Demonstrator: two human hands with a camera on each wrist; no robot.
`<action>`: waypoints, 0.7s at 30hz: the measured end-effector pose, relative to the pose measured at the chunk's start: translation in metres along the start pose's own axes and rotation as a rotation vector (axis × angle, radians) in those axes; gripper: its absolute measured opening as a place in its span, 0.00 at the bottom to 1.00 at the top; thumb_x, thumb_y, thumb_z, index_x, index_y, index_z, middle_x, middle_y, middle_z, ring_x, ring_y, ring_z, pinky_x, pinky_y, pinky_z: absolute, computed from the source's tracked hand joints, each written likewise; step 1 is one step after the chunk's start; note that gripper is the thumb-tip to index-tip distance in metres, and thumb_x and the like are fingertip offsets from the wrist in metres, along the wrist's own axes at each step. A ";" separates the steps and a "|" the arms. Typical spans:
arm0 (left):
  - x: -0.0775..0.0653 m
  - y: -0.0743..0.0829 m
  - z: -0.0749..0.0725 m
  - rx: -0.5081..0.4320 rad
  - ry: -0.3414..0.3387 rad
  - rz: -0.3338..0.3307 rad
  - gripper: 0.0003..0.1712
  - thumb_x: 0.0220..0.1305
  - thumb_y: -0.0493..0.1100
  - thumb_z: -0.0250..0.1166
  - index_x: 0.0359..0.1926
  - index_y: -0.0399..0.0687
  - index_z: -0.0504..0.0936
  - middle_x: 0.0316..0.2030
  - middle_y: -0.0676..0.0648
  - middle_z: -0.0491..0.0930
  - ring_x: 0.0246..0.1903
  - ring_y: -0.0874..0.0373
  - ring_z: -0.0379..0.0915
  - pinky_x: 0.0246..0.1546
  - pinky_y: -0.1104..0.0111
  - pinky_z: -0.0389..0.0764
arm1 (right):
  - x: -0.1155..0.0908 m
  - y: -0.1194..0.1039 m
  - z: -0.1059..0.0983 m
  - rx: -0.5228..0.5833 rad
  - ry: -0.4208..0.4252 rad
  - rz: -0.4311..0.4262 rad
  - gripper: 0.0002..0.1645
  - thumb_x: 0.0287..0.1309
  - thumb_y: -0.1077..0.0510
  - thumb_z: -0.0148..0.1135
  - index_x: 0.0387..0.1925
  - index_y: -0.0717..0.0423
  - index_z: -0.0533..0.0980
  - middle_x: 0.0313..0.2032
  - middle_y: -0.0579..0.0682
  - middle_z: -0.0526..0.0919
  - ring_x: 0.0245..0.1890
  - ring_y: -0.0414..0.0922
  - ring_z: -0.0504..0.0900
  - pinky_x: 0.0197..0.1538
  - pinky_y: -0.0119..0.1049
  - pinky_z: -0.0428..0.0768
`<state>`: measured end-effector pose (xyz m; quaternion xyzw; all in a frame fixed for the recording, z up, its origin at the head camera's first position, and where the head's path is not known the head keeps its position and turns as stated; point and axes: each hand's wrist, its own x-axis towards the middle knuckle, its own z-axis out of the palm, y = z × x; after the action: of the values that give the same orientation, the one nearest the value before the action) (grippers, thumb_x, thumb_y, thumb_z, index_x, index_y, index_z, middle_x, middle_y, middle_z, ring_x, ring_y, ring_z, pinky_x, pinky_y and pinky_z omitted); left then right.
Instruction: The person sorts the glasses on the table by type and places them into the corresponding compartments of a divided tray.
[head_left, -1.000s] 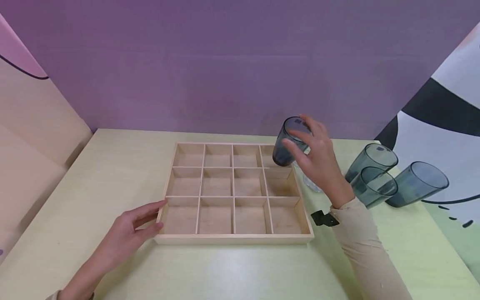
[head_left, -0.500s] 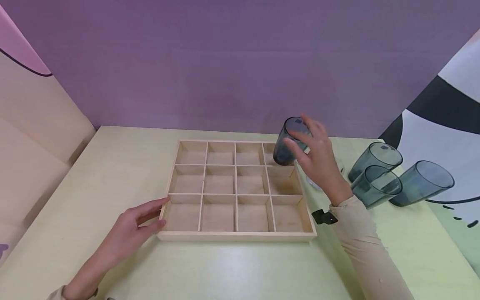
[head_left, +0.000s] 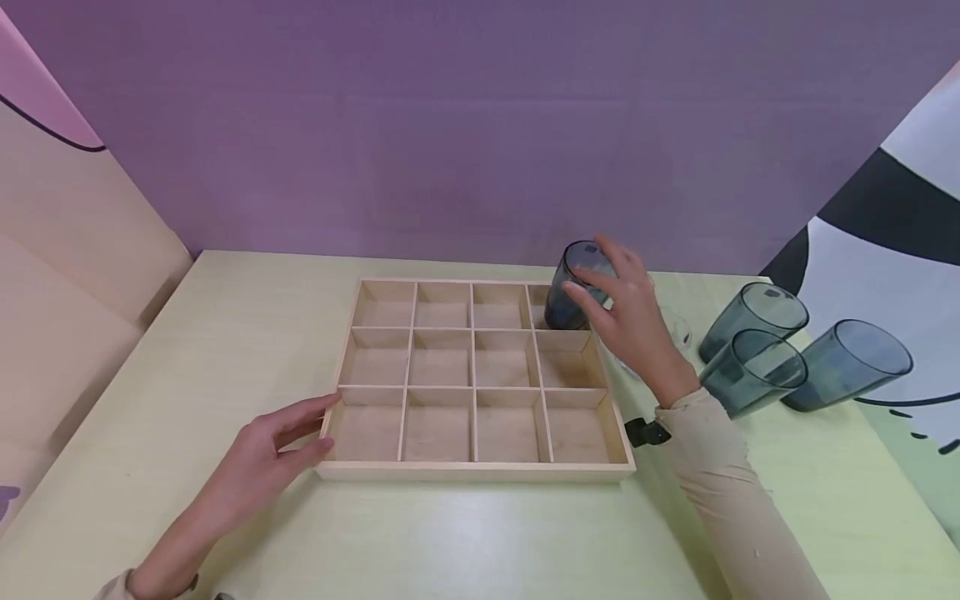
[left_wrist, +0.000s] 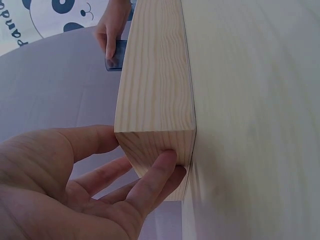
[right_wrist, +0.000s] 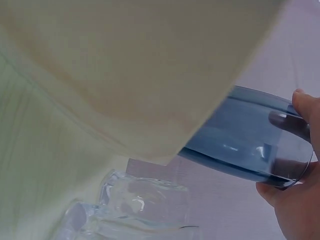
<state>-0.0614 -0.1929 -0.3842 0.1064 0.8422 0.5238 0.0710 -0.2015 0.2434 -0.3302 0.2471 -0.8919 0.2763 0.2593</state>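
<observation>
The right hand (head_left: 630, 321) held 1 blue-grey tinted glass (right_wrist: 240, 135) near its rim, thumb and fingers on opposite sides. In the head view, the glass's lower end overlapped the far-right compartment of the wooden tray (head_left: 476, 473); whether it touched the floor there could not be told. The left hand (head_left: 255, 458) touched the tray's left side near the front corner, its fingertips resting against the wood. The tray lay on the pale table (head_left: 450, 533), its 12 compartments set in 3 rows of 4. Clear glassware (right_wrist: 145, 200) was near the tray's right side, partly hidden by the right hand in the head view. Farther right, 3 more tinted glasses (head_left: 847, 371) were grouped together, beyond the beige sleeve (head_left: 742, 500). A purple backdrop (head_left: 480, 150) rose behind the table, with a panda-printed panel (head_left: 855, 258) at the right.
</observation>
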 end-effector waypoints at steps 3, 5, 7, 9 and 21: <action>-0.001 0.001 0.000 -0.006 -0.001 0.007 0.30 0.67 0.41 0.67 0.69 0.48 0.73 0.69 0.41 0.69 0.63 0.39 0.71 0.49 0.65 0.82 | -0.001 0.003 0.003 -0.006 -0.006 -0.008 0.18 0.63 0.57 0.68 0.50 0.66 0.83 0.71 0.63 0.63 0.71 0.62 0.59 0.67 0.65 0.61; -0.001 0.002 0.000 -0.008 0.000 0.002 0.30 0.67 0.41 0.67 0.68 0.49 0.73 0.69 0.42 0.69 0.63 0.40 0.71 0.49 0.65 0.82 | -0.002 0.003 0.005 -0.006 -0.014 -0.006 0.18 0.62 0.57 0.68 0.49 0.65 0.83 0.71 0.63 0.64 0.71 0.62 0.60 0.66 0.65 0.62; -0.001 0.002 0.000 -0.005 0.000 0.004 0.30 0.67 0.41 0.67 0.69 0.49 0.73 0.69 0.41 0.69 0.63 0.40 0.71 0.49 0.65 0.82 | -0.002 0.004 0.007 -0.008 -0.029 0.008 0.18 0.62 0.56 0.69 0.49 0.64 0.84 0.71 0.62 0.64 0.71 0.61 0.60 0.67 0.65 0.62; -0.001 0.002 0.000 -0.001 -0.001 0.004 0.30 0.67 0.41 0.67 0.69 0.48 0.73 0.69 0.41 0.68 0.63 0.40 0.70 0.49 0.64 0.82 | -0.003 0.005 0.009 -0.008 -0.048 0.026 0.19 0.62 0.54 0.69 0.49 0.63 0.84 0.71 0.61 0.64 0.71 0.60 0.60 0.67 0.64 0.62; 0.002 0.000 -0.001 0.005 -0.014 0.009 0.30 0.67 0.42 0.67 0.69 0.49 0.73 0.69 0.43 0.68 0.63 0.40 0.70 0.50 0.64 0.81 | -0.003 0.010 0.018 0.022 -0.071 0.089 0.34 0.60 0.51 0.71 0.64 0.59 0.72 0.70 0.59 0.63 0.71 0.57 0.61 0.66 0.60 0.66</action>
<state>-0.0631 -0.1929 -0.3837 0.1141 0.8425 0.5213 0.0742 -0.2112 0.2405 -0.3484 0.2196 -0.9075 0.2884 0.2122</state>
